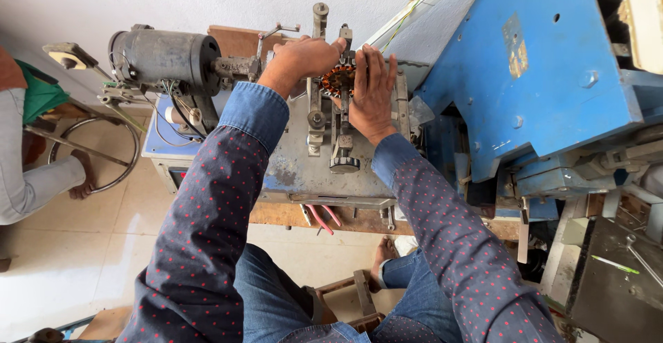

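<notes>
Looking down at your bench, you've got one round stator core (338,79) with copper coils sitting in the metal fixture (324,119), and that's the landmark for everything here. Your left hand (304,60) comes over it from the left, fingers curled and pressing on its top edge, not really clamped around anything. Your right hand (373,91) lies on its right side, fingers straight and close together, flat against the windings. I'd say the core is already seated and wound with copper, but you're still settling it in place, so whatever the machine does after hasn't started as far as I can tell. Count-wise: one core, one dark electric motor (162,56) well left of it, two red-handled tools (323,217) hanging below it, and one blue machine body (532,74) off to its right.
</notes>
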The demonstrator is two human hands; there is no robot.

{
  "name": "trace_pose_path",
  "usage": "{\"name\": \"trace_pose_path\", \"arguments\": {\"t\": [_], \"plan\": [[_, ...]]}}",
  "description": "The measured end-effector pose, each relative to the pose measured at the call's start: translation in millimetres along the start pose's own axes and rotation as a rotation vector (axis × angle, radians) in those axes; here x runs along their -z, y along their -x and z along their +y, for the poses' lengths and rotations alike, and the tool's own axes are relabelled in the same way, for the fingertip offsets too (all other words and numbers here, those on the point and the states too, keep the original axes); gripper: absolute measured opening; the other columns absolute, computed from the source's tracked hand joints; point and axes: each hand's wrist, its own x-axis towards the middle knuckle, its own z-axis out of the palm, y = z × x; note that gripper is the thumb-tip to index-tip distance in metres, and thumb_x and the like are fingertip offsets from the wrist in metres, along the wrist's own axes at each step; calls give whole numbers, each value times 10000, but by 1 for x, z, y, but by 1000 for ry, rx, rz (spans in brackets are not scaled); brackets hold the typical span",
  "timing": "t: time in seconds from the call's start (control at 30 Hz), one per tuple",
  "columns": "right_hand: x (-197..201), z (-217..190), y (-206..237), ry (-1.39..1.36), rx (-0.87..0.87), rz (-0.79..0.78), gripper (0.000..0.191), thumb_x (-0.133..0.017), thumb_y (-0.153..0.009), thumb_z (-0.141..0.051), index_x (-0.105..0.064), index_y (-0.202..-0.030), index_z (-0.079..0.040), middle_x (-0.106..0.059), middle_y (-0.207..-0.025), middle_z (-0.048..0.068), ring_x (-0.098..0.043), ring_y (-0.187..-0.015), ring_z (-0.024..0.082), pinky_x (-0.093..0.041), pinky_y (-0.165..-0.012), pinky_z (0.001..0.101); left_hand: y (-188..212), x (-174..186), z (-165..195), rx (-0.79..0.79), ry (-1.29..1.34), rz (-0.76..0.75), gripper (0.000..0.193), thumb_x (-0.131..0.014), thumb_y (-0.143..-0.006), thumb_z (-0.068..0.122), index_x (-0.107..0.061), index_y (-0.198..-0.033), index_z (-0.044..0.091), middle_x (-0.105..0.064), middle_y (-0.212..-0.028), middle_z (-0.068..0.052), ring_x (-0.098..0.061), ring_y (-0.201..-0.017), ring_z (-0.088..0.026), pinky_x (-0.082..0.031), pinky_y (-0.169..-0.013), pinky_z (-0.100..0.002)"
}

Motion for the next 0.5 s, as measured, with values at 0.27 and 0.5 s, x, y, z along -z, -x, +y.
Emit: {"name": "trace_pose_path", "arguments": {"t": [0.27, 0.5], "plan": [[35, 7, 17, -78, -53, 4, 1010, -812, -912, -168, -111, -1633, -69, -201, -1655, 227, -224, -1549, 384, -128, -1312, 528, -5, -1, -2, -6, 11, -9, 776, -197, -999, 637, -513, -1488, 124, -366, -1609, -185, -269, -1523, -413, -116, -1212, -662], [57, -32, 40, -485, -469, 193, 219, -640, -1004, -77, -682, -1215, -31, -677, -1104, 58, -633, -1000, 189, -503, -861, 355, -10, -7, -4, -12, 1, 11, 780, -195, -1003, 639, -515, -1483, 115, -378, -1600, -187, -296, -1508, -424, -121, -1207, -664]]}}
